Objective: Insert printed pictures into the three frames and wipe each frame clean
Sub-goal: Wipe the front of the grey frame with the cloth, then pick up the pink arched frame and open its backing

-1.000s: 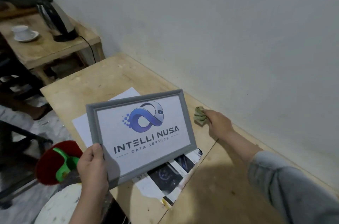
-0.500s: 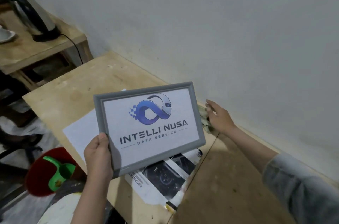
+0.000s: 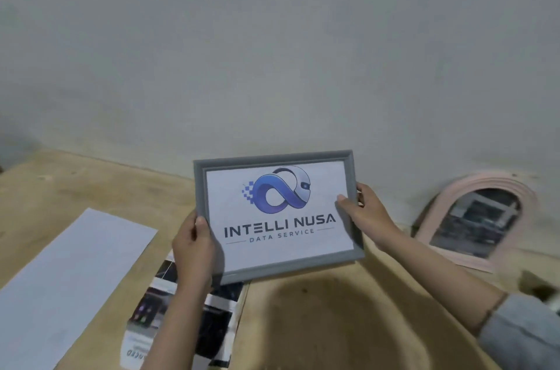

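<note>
**Grey frame held up over the table**

At three o'clock an arched pink mirror point(image 3: 481, 218) leans on the wall point(image 3: 272, 51). At eight o'clock a blank sheet point(image 3: 69, 272) lies on the table point(image 3: 333, 324); a dark printed page point(image 3: 188, 318) lies partly hidden under my left arm. A blurred object at four o'clock is cut off. My left hand point(image 3: 194, 245) and right hand point(image 3: 365, 212) grip the grey frame point(image 3: 277, 215) by its sides, logo print inside, facing me.

Left hand point(image 3: 194, 243) and right hand point(image 3: 363, 212) each take a thumb-forward grip, forearms reaching forward.
</note>
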Motion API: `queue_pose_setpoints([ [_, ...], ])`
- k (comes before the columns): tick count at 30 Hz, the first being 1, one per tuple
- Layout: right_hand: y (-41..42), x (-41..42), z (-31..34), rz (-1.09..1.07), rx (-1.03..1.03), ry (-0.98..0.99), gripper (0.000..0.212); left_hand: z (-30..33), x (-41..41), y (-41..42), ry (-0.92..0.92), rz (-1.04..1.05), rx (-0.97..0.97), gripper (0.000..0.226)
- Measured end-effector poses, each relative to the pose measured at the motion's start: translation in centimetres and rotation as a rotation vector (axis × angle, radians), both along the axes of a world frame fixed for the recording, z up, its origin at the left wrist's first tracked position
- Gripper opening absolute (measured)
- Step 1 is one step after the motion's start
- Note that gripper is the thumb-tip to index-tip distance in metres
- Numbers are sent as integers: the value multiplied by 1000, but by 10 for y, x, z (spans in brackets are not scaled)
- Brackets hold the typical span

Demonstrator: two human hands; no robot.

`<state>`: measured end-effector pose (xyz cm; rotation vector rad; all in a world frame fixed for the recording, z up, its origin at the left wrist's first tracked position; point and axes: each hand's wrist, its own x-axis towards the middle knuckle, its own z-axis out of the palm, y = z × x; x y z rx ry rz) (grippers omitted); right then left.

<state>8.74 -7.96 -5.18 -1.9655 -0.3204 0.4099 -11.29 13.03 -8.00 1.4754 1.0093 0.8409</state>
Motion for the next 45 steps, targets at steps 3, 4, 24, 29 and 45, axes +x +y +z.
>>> queue_pose_setpoints([
  [3,-39,11,0,-88,-47,-2,58,-5,40,-17,59,-151,10,32],
  [4,-48,15,-1,-120,-52,-3,62,-6,53,-22,72,-196,26,30],
  [24,-68,71,-51,-226,-108,19,79,-40,167,-12,272,-648,-86,66],
  [29,-64,74,-61,-253,-111,8,83,-29,171,-17,337,-680,-114,68],
  [45,-102,46,-66,-422,-172,1,59,-42,160,-85,402,-494,-264,41],
])
